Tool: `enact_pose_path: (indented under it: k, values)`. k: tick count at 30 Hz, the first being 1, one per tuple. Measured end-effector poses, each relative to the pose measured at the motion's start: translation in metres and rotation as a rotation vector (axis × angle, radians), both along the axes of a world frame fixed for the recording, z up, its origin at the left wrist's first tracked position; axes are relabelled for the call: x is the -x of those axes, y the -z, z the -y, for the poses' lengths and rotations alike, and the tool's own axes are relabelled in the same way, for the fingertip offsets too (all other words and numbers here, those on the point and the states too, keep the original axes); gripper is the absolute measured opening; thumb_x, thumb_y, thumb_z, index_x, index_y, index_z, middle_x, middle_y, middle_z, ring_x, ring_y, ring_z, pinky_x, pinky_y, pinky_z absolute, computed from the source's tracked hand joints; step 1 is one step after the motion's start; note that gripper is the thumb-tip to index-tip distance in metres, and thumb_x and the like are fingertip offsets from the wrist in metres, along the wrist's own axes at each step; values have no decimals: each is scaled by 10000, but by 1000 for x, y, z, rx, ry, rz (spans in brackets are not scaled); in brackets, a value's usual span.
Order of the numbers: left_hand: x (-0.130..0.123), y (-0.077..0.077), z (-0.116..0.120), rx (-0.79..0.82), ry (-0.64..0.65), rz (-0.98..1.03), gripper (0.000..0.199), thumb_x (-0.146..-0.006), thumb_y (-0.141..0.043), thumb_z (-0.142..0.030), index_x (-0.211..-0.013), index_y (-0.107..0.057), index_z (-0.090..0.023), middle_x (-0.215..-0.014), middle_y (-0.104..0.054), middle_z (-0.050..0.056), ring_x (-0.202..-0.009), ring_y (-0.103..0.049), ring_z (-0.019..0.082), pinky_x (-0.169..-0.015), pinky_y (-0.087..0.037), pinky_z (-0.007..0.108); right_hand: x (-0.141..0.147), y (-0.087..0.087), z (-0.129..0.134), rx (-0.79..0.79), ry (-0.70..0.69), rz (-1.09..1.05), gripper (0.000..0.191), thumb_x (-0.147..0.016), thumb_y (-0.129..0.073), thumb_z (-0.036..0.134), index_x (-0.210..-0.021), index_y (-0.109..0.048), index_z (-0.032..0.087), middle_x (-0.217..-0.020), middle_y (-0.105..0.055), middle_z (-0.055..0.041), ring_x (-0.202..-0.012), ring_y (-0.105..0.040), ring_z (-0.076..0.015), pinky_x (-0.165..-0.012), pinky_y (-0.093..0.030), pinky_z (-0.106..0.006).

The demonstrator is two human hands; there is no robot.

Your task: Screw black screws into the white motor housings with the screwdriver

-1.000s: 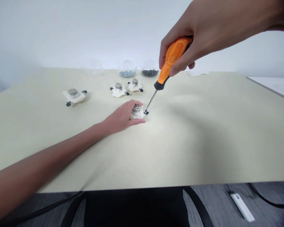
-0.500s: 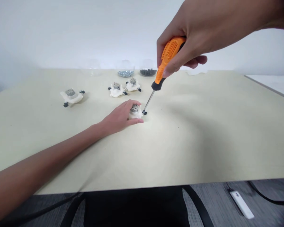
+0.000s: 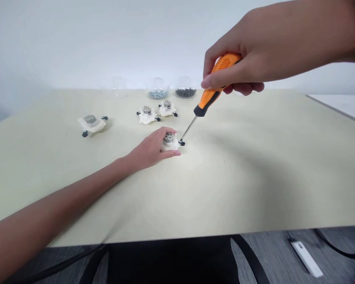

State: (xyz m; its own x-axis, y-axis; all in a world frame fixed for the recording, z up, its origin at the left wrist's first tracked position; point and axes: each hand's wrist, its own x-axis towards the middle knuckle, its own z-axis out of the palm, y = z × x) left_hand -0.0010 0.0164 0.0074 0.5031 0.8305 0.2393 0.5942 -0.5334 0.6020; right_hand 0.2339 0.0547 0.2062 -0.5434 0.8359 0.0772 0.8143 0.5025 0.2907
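Note:
My left hand (image 3: 154, 149) is closed around a white plastic part with a round silver motor (image 3: 169, 138), pressed on the table. On the right side of that part sits a small black piece (image 3: 182, 143). Above and to the right, my right hand (image 3: 239, 63) grips an orange and black screwdriver (image 3: 208, 96), tilted with its shaft running down to the left. Its tip meets the small black piece. Whether a screw is under the tip is too small to tell.
Two similar motor parts (image 3: 147, 114) (image 3: 167, 108) stand behind my left hand, another (image 3: 91, 123) at the left. Clear bowls hold silver screws (image 3: 157, 94) and black pieces (image 3: 185, 92); a third clear bowl (image 3: 118, 88) is beside them. The table's front edge (image 3: 177, 238) is near.
My right hand has shifted slightly right and down and turned, with the screwdriver leaning further over. My left hand still holds the motor part; the whole view has moved a little.

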Motion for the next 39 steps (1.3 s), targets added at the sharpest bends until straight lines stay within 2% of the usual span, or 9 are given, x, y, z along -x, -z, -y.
enact_pose_path:
  k: [4, 10, 16, 18, 24, 27, 31, 35, 39]
  values:
    - [0, 0, 0, -8, 4, 8, 568, -780, -646, -560, -1198, -452, -228, -1206, -565, 71, -1068, -562, 246, -925, -455, 379, -8, 4, 7, 6, 28, -84, 266, -822, -574, 570, -903, -714, 358, -634, -652, 118, -536, -549, -54, -520, -343, -262]
    - [0, 0, 0, 8, 2, 15, 583, -775, -639, -579, -1209, -447, -241, -1228, -562, 74, -1091, -559, 255, -912, -462, 382, -18, 12, 8, 28, 73, -129, 378, -761, -576, 660, -975, -704, 376, -677, -668, 115, -550, -534, -42, -512, -337, -261]
    - [0, 0, 0, -18, 8, 2, 564, -787, -635, -562, -1204, -449, -232, -1215, -561, 79, -1083, -559, 252, -930, -451, 381, -22, 10, 5, 25, 9, -64, 386, -673, -758, 456, -1049, -690, 401, -763, -675, 131, -569, -532, -20, -535, -336, -238]
    - [0, 0, 0, -28, 10, -7, 559, -790, -635, -556, -1204, -450, -230, -1214, -561, 79, -1081, -559, 252, -939, -447, 383, -18, 6, 1, 7, -13, -21, 410, -665, -747, 475, -1063, -692, 394, -740, -662, 125, -578, -537, -24, -567, -328, -241]
    - [0, 0, 1, -49, 20, -33, 557, -804, -620, -559, -1220, -445, -232, -1238, -553, 77, -1104, -548, 252, -956, -438, 387, 1, -5, -17, 43, -2, 24, 651, -536, -650, 690, -1011, -736, 254, -630, -624, 87, -778, -614, -101, -672, -346, -243]
    - [0, -1, 2, -47, 18, -39, 555, -812, -619, -549, -1228, -442, -228, -1235, -556, 71, -1095, -551, 244, -964, -434, 379, 12, -5, -15, 109, -122, -29, 603, -575, -639, 637, -960, -746, 186, -569, -596, 94, -683, -627, -52, -554, -323, -133]
    - [0, -3, 3, -40, 14, -32, 552, -816, -609, -556, -1234, -442, -237, -1240, -554, 67, -1109, -546, 249, -976, -427, 383, 26, -3, -4, 186, -129, -97, 462, -593, -688, 496, -883, -740, 140, -505, -547, 119, -478, -575, -9, -461, -309, -72]
    - [0, -3, 3, -33, 10, -29, 553, -813, -608, -564, -1229, -443, -240, -1238, -554, 67, -1099, -548, 250, -968, -429, 385, 31, -4, -1, 158, -81, -57, 475, -649, -662, 524, -883, -739, 117, -504, -558, 109, -441, -547, 4, -528, -385, -128]
    - [0, -1, 3, -4, -45, -21, 570, -800, -602, -588, -1220, -440, -238, -1210, -559, 74, -1067, -556, 258, -941, -441, 400, 12, -4, -8, 77, 17, 6, 548, -661, -598, 690, -825, -757, 192, -552, -617, 86, -499, -572, -35, -606, -416, -232]
